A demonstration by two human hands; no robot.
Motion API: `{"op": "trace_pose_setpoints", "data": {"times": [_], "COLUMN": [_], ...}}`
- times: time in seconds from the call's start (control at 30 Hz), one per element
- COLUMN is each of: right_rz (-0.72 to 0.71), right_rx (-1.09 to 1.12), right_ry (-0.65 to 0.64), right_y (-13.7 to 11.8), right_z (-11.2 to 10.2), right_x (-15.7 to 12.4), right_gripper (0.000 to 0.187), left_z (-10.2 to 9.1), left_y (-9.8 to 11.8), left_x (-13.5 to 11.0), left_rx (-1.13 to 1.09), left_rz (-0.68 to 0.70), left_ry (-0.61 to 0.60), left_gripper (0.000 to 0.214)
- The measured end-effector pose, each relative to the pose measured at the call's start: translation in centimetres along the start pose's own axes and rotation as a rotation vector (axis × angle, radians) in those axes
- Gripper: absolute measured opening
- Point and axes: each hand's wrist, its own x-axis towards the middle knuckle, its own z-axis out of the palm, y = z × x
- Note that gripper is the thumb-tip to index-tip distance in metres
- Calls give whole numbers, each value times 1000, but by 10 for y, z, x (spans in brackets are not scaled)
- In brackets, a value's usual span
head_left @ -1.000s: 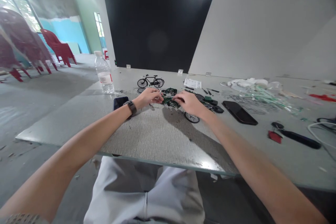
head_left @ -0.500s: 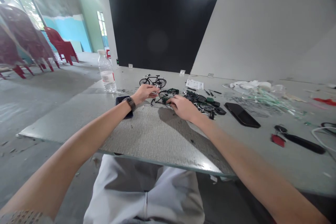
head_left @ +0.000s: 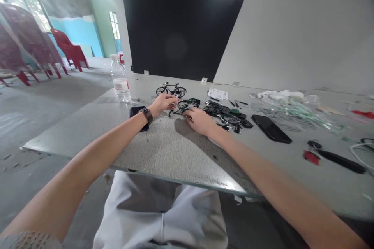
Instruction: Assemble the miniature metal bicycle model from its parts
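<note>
The left hand [head_left: 164,103], with a dark watch [head_left: 147,115] on its wrist, hovers just above the desk [head_left: 175,151], its fingertips pinched together on a small part [head_left: 176,103] that is too tiny to identify. Just to its right, the right hand [head_left: 199,119] lies palm down, fingers curled against the green model bicycle frame [head_left: 187,106]. Whether it actually grips the frame cannot be told.

The frame lies flat on the desk between the two hands. A finished model bicycle [head_left: 171,90] stands upright just beyond it. A phone [head_left: 136,111] lies partly under the left wrist, and a water bottle [head_left: 119,80] stands farther off to the left.

To the right of the right hand is a heap of loose black wheels and parts [head_left: 230,116], then a second phone [head_left: 271,128] lying face up. A folded instruction sheet [head_left: 217,93] lies beyond the heap. A black-handled tool [head_left: 340,161] lies at the far right.
</note>
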Motion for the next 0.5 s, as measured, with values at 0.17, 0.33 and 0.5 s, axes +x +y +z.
{"op": "trace_pose_setpoints", "data": {"times": [0.17,0.33,0.5], "right_rz": [-70,-120,-133], "right_rx": [34,11,-37], "right_ry": [-21,4,-6], "right_y": [-12,-17,-22], "right_z": [6,14,18], "right_x": [10,25,29], "right_gripper": [27,30,32], "left_z": [1,1,3], "left_y": [-1,-1,0], "left_x": [-1,0,-1], "left_rx": [-23,-29,-42], "left_rz": [14,-9,-13], "left_ry": [1,-1,-2], "left_gripper": [18,19,17]}}
